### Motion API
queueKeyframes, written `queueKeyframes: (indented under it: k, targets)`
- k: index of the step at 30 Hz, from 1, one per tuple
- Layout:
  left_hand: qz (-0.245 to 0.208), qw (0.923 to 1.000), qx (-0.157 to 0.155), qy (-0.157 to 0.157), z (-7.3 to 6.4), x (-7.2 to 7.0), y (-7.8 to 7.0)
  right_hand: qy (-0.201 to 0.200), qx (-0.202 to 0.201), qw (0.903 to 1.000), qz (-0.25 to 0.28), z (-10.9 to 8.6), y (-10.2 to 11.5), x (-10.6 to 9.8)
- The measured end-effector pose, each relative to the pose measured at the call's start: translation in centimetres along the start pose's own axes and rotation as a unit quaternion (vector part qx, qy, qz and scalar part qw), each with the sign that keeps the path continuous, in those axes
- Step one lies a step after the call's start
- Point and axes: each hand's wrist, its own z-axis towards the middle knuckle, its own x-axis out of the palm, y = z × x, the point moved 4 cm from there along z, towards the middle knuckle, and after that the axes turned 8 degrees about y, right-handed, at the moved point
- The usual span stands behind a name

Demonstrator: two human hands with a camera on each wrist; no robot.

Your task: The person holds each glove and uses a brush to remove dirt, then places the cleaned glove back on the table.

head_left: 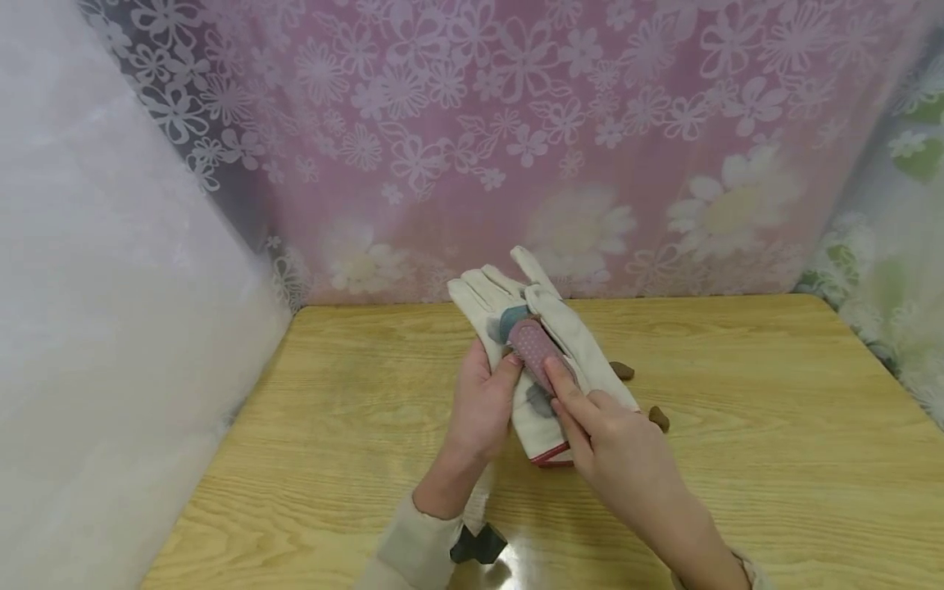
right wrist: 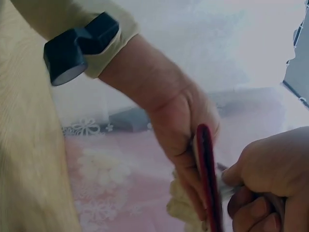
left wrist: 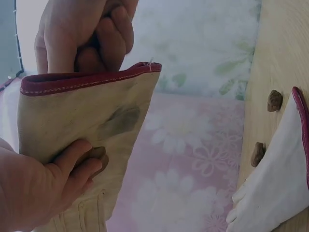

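My left hand [head_left: 481, 401] grips a white cloth work glove [head_left: 472, 299] with dark smudges and a red-trimmed cuff, its thumb on the face towards me. On the other side, in the left wrist view, two fingers lie around a brown lump [left wrist: 98, 157] against the cloth. With index finger extended along it, my right hand [head_left: 627, 455] holds a pink dotted tool [head_left: 533, 348] with a rounded end over the glove; a teal part [head_left: 512, 319] shows just beyond it. The tool's underside is hidden. In the right wrist view the red cuff [right wrist: 206, 164] stands beside the curled right fingers.
A second white glove [head_left: 601, 369] lies on the wooden table [head_left: 332, 426], partly behind the right hand. Right of it rest two brown lumps, one farther back [head_left: 622, 370] and one nearer [head_left: 659, 419]. A pink floral curtain [head_left: 442, 164] hangs behind the table.
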Motion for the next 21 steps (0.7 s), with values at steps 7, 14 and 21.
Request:
queueKeyframes:
  k: [7,14,21]
  targets:
    - [0.003,0.9990,0.015,-0.041,0.3,-1.3,0.1,0.101,0.048,0.9931,0.034,-0.7,0.2,-1.2]
    - [0.016,0.9995,0.000,-0.028,0.1,-0.9,0.3,0.022,0.059,0.9928,0.102,-0.1,-0.8,-1.8]
    - [0.104,0.9943,-0.021,0.011,-0.4,0.6,0.9,0.014,0.069,0.9886,0.133,0.3,-1.5,0.1]
